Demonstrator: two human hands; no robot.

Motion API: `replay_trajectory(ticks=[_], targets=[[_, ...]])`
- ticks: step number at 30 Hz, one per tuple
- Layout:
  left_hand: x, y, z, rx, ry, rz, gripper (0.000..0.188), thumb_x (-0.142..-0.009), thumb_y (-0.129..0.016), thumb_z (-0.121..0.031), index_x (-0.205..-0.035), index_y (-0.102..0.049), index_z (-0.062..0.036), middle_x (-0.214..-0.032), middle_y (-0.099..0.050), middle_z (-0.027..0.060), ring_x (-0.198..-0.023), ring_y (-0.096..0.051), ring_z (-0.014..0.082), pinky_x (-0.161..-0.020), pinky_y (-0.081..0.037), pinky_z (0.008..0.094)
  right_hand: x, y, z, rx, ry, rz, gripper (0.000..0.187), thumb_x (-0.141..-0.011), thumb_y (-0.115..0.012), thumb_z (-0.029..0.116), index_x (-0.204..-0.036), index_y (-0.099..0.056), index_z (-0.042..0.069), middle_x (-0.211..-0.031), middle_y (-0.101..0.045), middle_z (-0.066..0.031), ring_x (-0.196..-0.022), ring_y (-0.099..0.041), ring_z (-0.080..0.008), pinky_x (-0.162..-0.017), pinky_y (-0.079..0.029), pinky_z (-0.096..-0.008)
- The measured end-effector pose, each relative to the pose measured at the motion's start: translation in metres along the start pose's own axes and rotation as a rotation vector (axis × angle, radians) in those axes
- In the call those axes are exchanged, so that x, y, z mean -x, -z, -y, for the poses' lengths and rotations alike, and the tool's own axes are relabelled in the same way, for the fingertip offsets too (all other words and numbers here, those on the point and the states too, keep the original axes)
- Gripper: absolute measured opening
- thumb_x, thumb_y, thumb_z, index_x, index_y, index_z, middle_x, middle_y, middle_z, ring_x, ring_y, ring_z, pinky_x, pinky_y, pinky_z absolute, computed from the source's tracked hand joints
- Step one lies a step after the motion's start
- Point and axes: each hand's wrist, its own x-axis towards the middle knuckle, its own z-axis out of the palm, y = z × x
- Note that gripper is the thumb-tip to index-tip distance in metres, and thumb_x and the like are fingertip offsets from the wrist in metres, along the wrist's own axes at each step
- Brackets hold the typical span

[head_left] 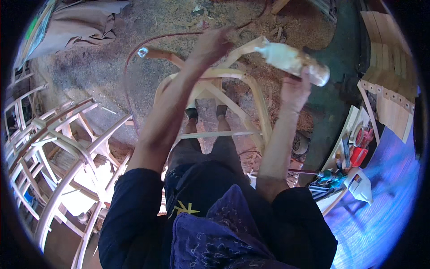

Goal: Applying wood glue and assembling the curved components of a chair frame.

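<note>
My right hand [296,89] is closed round the lower end of a white plastic bottle [286,58] with brownish smears. The bottle lies tilted, its narrow end to the left, close to the tip of a pale wooden leg on a chair frame [253,87]. That frame stands in front of my legs, with a curved rim, crossing bars and legs pointing away from me. My left hand [210,45] reaches over the frame's far side, left of the bottle. Motion smears its fingers, so what they do is unclear.
Several wooden chair frames [67,166] are stacked at the left. A reddish hose [127,85] curves over the dusty floor. On the right are stacked wooden boards [389,58], red and green tools [358,154], a white jug [358,186] and a blue sheet [389,201]. Beige cloth [80,24] hangs at the far left.
</note>
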Motion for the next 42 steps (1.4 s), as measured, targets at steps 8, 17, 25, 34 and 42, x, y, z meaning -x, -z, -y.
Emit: replay_trajectory(ticks=[8, 17, 25, 34, 42], targets=[[-0.066, -0.106, -0.01, -0.02, -0.097, 0.082, 0.025, -0.085, -0.07, -0.026, -0.105, -0.067, -0.0102, -0.081, -0.069, 0.0169, -0.078, -0.067, 0.0385, -0.071, -0.054, 0.0464, -0.03, 0.053, 0.041, 0.101, 0.129, -0.006, 0.055, -0.082, -0.075, 0.011, -0.132, -0.051, 0.014, -0.129, -0.056, -0.0076, -0.122, -0.053, -0.0289, -0.098, -0.046, -0.0618], [-0.068, -0.1, -0.019, 0.168, -0.216, -0.055, 0.021, -0.085, -0.072, -0.031, -0.094, -0.072, -0.0118, -0.085, -0.07, 0.0134, -0.076, -0.069, 0.0325, -0.068, -0.054, 0.0409, -0.024, 0.083, 0.033, 0.082, 0.104, -0.113, 0.06, -0.08, -0.078, 0.013, -0.133, -0.05, 0.015, -0.131, -0.054, -0.0087, -0.122, -0.054, -0.0294, -0.097, -0.048, -0.0604], [-0.02, -0.114, -0.006, -0.185, -0.454, -0.004, 0.024, -0.092, -0.062, -0.018, -0.114, -0.062, -0.0088, -0.139, -0.049, 0.0164, -0.135, -0.043, 0.0335, -0.109, -0.035, 0.0507, -0.047, 0.076, 0.032, 0.05, 0.076, -0.052, 0.058, -0.08, -0.078, 0.015, -0.131, -0.05, 0.011, -0.128, -0.056, -0.0092, -0.121, -0.054, -0.0305, -0.096, -0.049, -0.0607], [0.065, -0.158, 0.003, -0.115, -0.421, 0.472, 0.022, -0.092, -0.057, -0.021, -0.102, -0.067, -0.0037, -0.135, -0.054, 0.0111, -0.129, -0.048, 0.0295, -0.108, -0.037, 0.0473, -0.069, 0.032, 0.008, 0.195, 0.117, 0.07, 0.051, -0.076, -0.081, 0.008, -0.122, -0.059, 0.008, -0.117, -0.063, -0.0084, -0.105, -0.064, -0.0255, -0.086, -0.056, -0.0509], [0.165, -0.137, -0.035, 0.267, -0.029, 0.342, 0.019, -0.086, -0.068, -0.02, -0.1, -0.068, -0.008, -0.104, -0.059, 0.0162, -0.098, -0.06, 0.0375, -0.082, -0.051, 0.0454, -0.103, -0.003, -0.009, 0.544, 0.302, 0.364, 0.046, -0.074, -0.083, 0.002, -0.115, -0.06, 0.001, -0.108, -0.067, -0.0108, -0.094, -0.067, -0.0193, -0.074, -0.06, -0.0346]])
